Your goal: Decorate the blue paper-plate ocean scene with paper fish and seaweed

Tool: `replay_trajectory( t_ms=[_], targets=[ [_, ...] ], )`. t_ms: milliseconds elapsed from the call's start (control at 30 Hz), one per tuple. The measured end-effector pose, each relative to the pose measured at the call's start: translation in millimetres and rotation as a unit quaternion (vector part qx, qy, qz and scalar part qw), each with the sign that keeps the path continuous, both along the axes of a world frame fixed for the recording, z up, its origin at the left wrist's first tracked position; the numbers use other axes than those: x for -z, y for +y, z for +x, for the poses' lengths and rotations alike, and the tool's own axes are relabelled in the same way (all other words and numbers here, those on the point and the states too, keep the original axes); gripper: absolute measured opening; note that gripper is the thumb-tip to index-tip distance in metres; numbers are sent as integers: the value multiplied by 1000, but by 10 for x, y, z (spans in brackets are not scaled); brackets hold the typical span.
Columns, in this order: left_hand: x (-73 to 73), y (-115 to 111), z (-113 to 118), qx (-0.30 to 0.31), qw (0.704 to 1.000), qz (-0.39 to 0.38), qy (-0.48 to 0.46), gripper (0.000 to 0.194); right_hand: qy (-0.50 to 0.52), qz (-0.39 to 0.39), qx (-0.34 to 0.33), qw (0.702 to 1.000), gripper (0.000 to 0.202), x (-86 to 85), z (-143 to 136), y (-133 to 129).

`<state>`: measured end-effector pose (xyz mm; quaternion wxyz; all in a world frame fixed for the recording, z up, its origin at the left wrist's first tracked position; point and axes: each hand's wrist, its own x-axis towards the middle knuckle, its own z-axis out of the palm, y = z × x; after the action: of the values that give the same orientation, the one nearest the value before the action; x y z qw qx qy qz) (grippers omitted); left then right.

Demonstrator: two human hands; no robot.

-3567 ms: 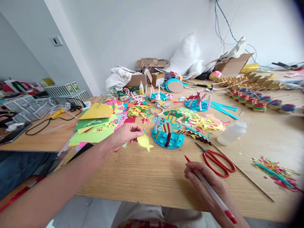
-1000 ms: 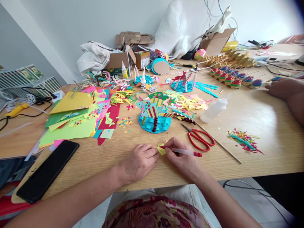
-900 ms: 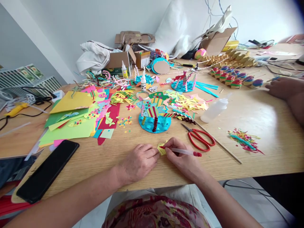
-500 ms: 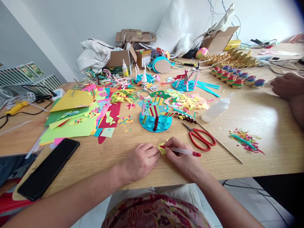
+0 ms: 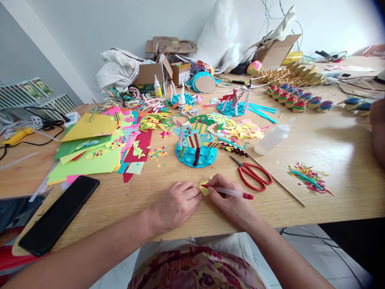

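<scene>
My right hand [image 5: 230, 199] is closed around a red pen [image 5: 233, 192] with a clear barrel, its tip on a small yellow paper piece [image 5: 204, 188]. My left hand [image 5: 178, 204] lies on the table at the left edge of that paper, fingers together and pressing down; its fingertips partly cover the edge. Just beyond them stands a blue round base [image 5: 188, 158] with pipe-cleaner posts, carrying striped paper fish [image 5: 192, 140]. Red-handled scissors [image 5: 255, 176] lie to the right of my right hand, beside a thin wooden stick [image 5: 284, 186].
A black phone [image 5: 60, 214] lies at the front left, near stacked coloured paper [image 5: 87, 158]. A translucent bottle [image 5: 272, 139] and a pile of scraps [image 5: 309, 176] are on the right. Glue bottles, cardboard boxes and painted egg-carton pieces [image 5: 288, 98] stand farther back. Another person's arm shows at the right edge.
The other person's hand at the right has pulled back toward the frame's edge, uncovering more painted carton pieces. The view has shifted slightly. My hands have hardly moved.
</scene>
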<state>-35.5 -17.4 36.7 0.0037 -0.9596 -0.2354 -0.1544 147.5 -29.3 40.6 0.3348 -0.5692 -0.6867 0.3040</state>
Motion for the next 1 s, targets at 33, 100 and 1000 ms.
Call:
replay_trajectory(
  t_ms=[33, 100, 1000],
  targets=[
    [3, 1, -1, 0, 1000, 0, 0, 24, -2, 3, 1, 1000, 7, -2, 2, -1],
    [7, 2, -3, 0, 1000, 1, 1, 24, -6, 8, 2, 1000, 7, -3, 8, -2],
    [-27, 0, 15, 2, 1000, 2, 2, 23, 0, 21, 10, 1000, 9, -20, 9, -6]
  ],
)
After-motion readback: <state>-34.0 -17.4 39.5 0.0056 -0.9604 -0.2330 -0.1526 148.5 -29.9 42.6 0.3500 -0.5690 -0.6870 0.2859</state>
